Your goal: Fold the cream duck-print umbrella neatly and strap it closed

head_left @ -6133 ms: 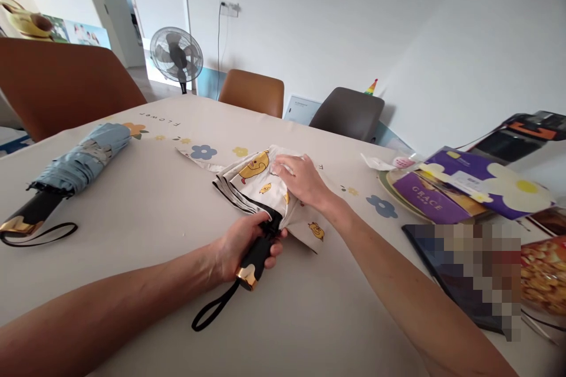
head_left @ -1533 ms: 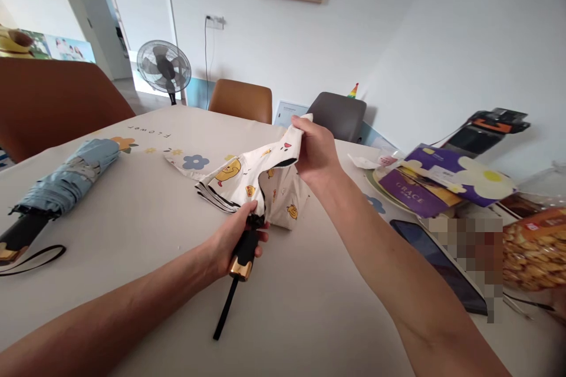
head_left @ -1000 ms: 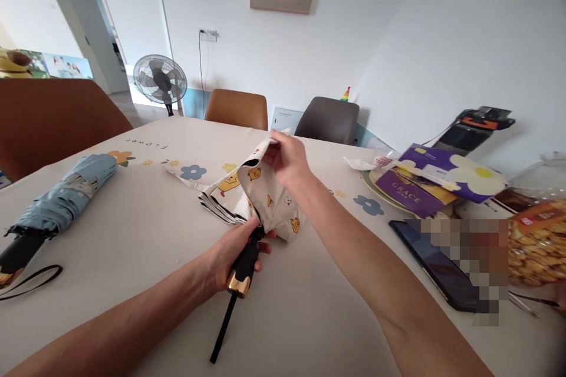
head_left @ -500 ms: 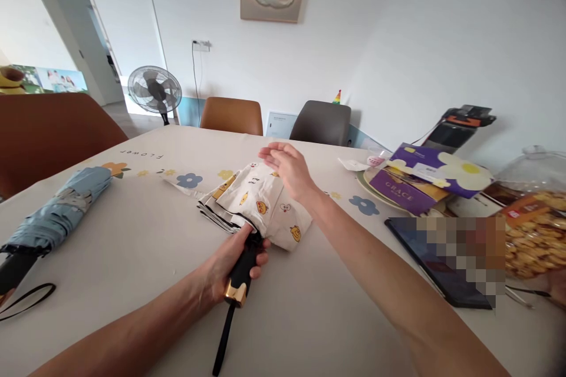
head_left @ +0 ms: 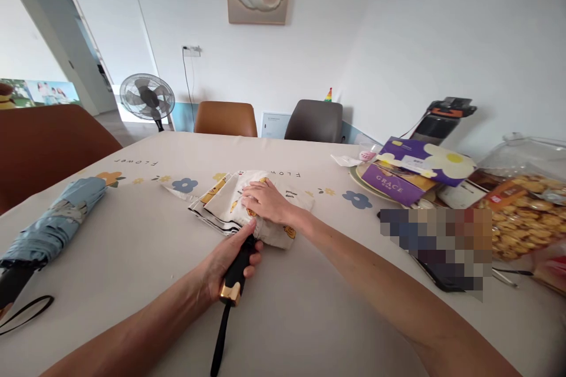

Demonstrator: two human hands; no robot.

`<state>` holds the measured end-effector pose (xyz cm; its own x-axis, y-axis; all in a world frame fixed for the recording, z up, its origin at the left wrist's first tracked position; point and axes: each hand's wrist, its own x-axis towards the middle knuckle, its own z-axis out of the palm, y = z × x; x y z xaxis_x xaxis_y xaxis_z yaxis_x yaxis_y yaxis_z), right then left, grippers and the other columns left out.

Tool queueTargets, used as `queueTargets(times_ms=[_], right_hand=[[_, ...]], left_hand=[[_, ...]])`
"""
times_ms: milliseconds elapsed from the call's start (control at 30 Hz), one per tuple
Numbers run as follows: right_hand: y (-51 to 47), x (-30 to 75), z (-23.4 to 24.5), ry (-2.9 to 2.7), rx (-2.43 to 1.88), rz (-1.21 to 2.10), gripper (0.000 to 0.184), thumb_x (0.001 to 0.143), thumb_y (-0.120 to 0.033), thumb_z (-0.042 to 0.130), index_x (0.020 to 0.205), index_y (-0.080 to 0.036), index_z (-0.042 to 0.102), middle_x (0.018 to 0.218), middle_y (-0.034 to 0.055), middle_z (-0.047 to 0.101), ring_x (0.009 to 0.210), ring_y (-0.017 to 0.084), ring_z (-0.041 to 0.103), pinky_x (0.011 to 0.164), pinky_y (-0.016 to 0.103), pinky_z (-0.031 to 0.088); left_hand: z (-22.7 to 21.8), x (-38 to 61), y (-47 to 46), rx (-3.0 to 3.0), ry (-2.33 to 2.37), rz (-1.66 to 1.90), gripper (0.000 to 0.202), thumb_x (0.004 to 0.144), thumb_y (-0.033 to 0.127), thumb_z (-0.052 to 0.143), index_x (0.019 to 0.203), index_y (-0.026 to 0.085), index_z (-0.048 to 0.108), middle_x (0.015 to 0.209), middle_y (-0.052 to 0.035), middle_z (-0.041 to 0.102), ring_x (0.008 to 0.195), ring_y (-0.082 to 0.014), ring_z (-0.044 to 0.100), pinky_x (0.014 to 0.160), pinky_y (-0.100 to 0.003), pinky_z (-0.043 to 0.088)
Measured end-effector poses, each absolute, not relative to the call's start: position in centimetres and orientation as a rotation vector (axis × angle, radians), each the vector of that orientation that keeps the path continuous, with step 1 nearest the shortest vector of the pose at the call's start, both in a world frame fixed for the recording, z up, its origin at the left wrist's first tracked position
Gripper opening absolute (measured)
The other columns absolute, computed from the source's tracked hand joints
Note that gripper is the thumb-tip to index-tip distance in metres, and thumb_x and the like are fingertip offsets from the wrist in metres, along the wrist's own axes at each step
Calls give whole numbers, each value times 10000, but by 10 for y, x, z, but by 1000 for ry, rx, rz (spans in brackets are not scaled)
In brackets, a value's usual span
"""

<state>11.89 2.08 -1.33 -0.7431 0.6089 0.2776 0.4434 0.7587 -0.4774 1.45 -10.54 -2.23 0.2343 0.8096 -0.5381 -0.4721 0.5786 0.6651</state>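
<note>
A white folding umbrella (head_left: 283, 234) with yellow duck prints lies on the table, its cloth panels loosely gathered and fanned out. My left hand (head_left: 236, 256) is wrapped round its black handle, thumb up near the cloth. A gold band ends the handle, and a black wrist strap (head_left: 220, 341) hangs from it. On top of the cloth rests my right hand (head_left: 267, 201), palm down with fingers stretched out. Far to the left lies a blue umbrella (head_left: 59, 218), folded into a narrow bundle, with a black handle and a strap loop.
The table (head_left: 132, 283) has a pale flower-printed cover. On its right stand purple boxes (head_left: 398, 182), a tablet (head_left: 442, 280) partly blurred out, and a bag of snacks (head_left: 526, 230). Chairs (head_left: 225, 119) and a fan (head_left: 148, 97) are beyond the far edge.
My right hand has come down from above the umbrella onto its cloth and presses it flatter. The left hand keeps its hold on the handle. The view has shifted slightly.
</note>
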Motion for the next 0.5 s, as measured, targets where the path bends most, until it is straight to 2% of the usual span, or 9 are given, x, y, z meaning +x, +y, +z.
queueTargets(times_ms=[133,167,233,300,333,400,500], right_hand=[[5,137,-4,-2009,-878,744,210,827,-331,485,981,-241,594,1157,50,578,1083,207,493,864,327,359],[-2,144,-1,-1909,-917,748,192,828,-349,482,948,-244,590,1111,40,593,1037,201,514,814,311,383],[-19,160,6,-1833,-1016,765,188,839,-384,469,799,-225,561,859,16,624,822,176,564,708,293,403],[-39,172,10,-1839,-1046,914,228,847,-406,464,743,-211,515,674,-7,589,651,149,554,632,282,410],[-48,176,11,-1869,-1052,1005,253,849,-418,461,725,-203,506,644,-9,579,616,143,552,621,284,416],[-66,179,10,-1915,-1062,1223,276,840,-432,478,716,-187,509,678,5,589,633,145,575,636,295,440],[-82,171,5,-1822,-1029,1542,232,791,-397,572,859,-177,547,872,40,626,829,177,603,746,326,462]], left_hand=[[-25,13,-102,433,947,971,307,788,449,569,761,165,456,676,29,459,418,-27,365,287,-133,314],[-26,12,-101,430,939,987,300,790,443,570,764,164,461,681,29,459,425,-30,375,291,-137,320],[-27,12,-100,431,915,1034,292,791,433,575,761,159,478,693,24,464,463,-40,416,337,-150,372],[-26,12,-101,465,887,1109,287,793,426,579,756,150,506,709,15,477,540,-58,472,460,-179,463],[-26,12,-101,493,875,1153,285,794,425,579,765,147,526,725,7,491,594,-71,501,549,-203,498],[-25,13,-103,561,840,1228,293,795,437,576,799,144,562,775,-12,529,700,-98,538,699,-251,509],[-25,14,-104,657,748,1255,324,796,460,565,914,160,598,881,-36,580,791,-127,557,763,-267,474]])
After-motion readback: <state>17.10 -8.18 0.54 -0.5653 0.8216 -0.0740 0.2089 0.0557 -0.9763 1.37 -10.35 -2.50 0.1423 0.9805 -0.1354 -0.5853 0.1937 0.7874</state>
